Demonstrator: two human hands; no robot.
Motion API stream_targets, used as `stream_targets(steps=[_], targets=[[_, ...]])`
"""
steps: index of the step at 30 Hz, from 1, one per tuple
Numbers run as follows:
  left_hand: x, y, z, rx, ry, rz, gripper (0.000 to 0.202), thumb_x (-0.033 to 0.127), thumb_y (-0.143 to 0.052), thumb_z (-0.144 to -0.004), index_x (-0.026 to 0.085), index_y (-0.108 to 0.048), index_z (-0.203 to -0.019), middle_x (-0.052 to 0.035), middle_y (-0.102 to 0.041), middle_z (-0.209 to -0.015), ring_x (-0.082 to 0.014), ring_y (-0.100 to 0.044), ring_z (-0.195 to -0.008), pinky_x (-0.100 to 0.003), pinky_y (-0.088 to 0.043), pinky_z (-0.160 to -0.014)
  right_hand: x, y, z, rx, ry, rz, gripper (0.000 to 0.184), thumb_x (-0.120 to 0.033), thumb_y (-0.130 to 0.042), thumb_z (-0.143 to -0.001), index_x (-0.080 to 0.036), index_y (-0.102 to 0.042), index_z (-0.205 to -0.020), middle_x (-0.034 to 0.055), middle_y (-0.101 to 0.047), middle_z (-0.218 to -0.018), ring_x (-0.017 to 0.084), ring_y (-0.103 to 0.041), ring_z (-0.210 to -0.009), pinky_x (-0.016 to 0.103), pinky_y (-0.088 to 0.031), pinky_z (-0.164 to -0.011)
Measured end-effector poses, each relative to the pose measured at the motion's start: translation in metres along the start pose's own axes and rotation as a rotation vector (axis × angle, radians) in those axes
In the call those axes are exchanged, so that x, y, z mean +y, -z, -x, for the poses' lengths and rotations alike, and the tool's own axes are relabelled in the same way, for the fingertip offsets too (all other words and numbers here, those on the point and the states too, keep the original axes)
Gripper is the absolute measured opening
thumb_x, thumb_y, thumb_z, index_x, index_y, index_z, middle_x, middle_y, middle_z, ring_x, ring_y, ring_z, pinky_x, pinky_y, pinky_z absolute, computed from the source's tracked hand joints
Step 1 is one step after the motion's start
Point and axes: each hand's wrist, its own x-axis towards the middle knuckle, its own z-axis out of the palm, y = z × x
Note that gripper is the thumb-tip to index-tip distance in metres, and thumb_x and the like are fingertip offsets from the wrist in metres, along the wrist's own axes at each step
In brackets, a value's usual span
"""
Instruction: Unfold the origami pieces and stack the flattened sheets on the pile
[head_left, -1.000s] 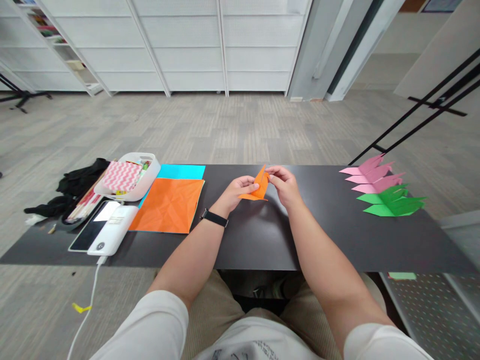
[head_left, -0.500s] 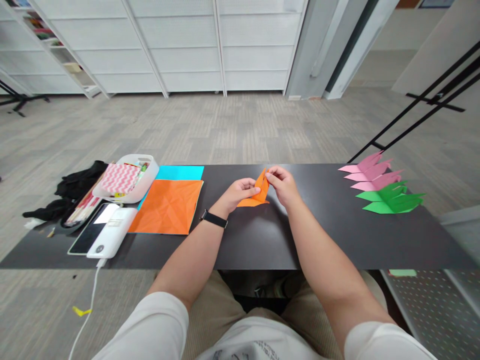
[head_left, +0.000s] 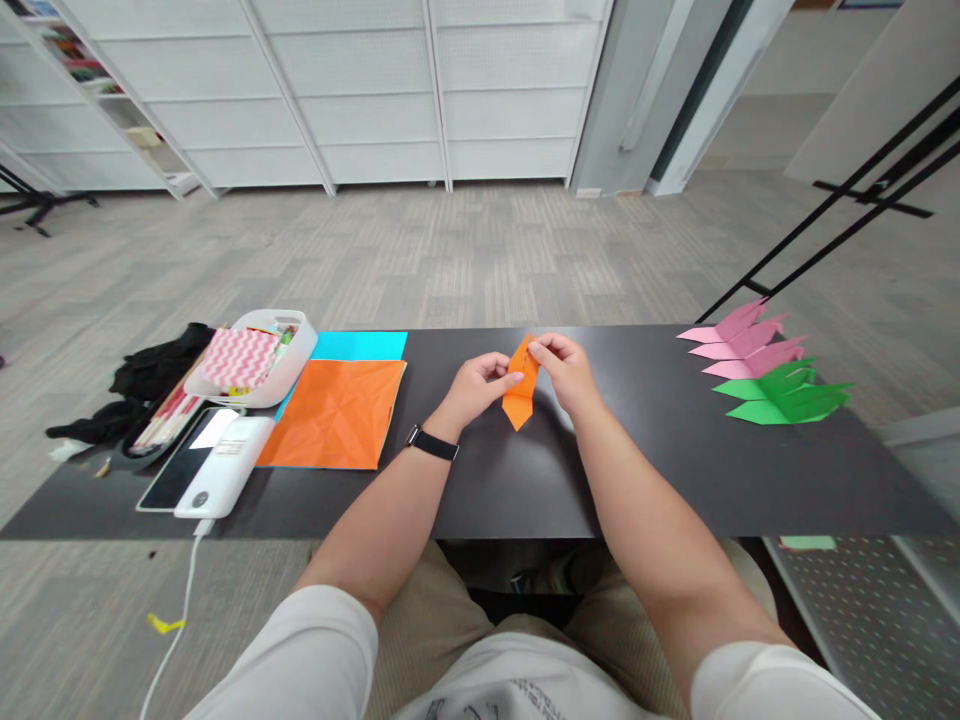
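Now tapers to a downward point at the orange folded paper's (head_left: 518,408) lower end; no longer flares sideways.

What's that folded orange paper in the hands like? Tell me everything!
The narrow folded orange paper piece looks thin and matte, with creased layers and a pointed near end. It is held over the black table; whether it touches is unclear. The left hand grips its left side; the right hand pinches it near the top.

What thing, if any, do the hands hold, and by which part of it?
A folded, narrow piece of orange paper: the left hand holds its left side at about mid-height, and the right hand pinches it near the upper right edge.
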Motion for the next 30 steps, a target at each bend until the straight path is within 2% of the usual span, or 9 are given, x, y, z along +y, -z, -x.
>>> stream_targets(steps=[10,18,20,24,27,30], targets=[[-0.004,0.001,0.000,-0.090,0.048,-0.039,0.035,0.047,-0.086,-0.082,0.017,-0.071,-0.090,-0.0013,-0.070,-0.085,-0.0139,-0.063,-0.077,-0.028,-0.051,-0.076,0.002,-0.003,0.000,0.035,-0.003,-0.006,0.026,-0.047,-0.077,-0.083,-0.026,-0.064,-0.077,-0.0024,-0.060,-0.073,0.016,-0.054,-0.070,0.033,-0.048,-0.071],[-0.008,0.001,-0.001,-0.084,0.063,-0.089,0.037,0.050,-0.085,-0.083,0.018,-0.067,-0.083,0.0011,-0.065,-0.079,-0.0129,-0.058,-0.071,-0.027,-0.048,-0.071,0.004,-0.001,-0.001,0.031,-0.006,0.017,0.035,-0.059,-0.075,-0.087,-0.027,-0.063,-0.080,-0.0002,-0.065,-0.079,0.018,-0.059,-0.074,0.035,-0.052,-0.075],[-0.005,0.002,-0.001,-0.029,0.039,-0.082,0.037,0.051,-0.085,-0.083,0.018,-0.067,-0.082,0.0014,-0.065,-0.078,-0.0126,-0.058,-0.071,-0.027,-0.048,-0.071,0.004,-0.001,-0.002,0.011,-0.002,0.014,0.038,-0.064,-0.074,-0.087,-0.028,-0.066,-0.086,0.0006,-0.069,-0.085,0.020,-0.063,-0.081,0.037,-0.054,-0.081],[0.002,0.005,-0.004,0.177,-0.016,0.060,0.040,0.054,-0.085,-0.083,0.019,-0.065,-0.085,0.0007,-0.069,-0.082,-0.0133,-0.061,-0.077,-0.028,-0.050,-0.079,0.001,-0.002,-0.002,-0.093,-0.022,-0.028,0.045,-0.070,-0.073,-0.087,-0.030,-0.071,-0.106,0.0023,-0.075,-0.099,0.023,-0.069,-0.097,0.040,-0.056,-0.095],[0.003,0.009,-0.007,0.292,-0.055,0.146,0.042,0.056,-0.085,-0.082,0.020,-0.066,-0.090,-0.0006,-0.072,-0.087,-0.0144,-0.065,-0.082,-0.029,-0.053,-0.085,-0.001,-0.004,0.001,-0.207,-0.050,-0.032,0.046,-0.069,-0.075,-0.087,-0.029,-0.073,-0.108,0.0023,-0.076,-0.100,0.022,-0.070,-0.096,0.040,-0.056,-0.096],[0.003,0.011,-0.006,0.317,-0.097,0.071,0.039,0.054,-0.086,-0.082,0.020,-0.068,-0.089,-0.0008,-0.072,-0.086,-0.0148,-0.065,-0.081,-0.030,-0.053,-0.084,0.000,-0.005,0.004,-0.295,-0.067,0.005,0.045,-0.069,-0.074,-0.087,-0.027,-0.075,-0.103,0.0016,-0.077,-0.099,0.022,-0.070,-0.095,0.039,-0.057,-0.094]])
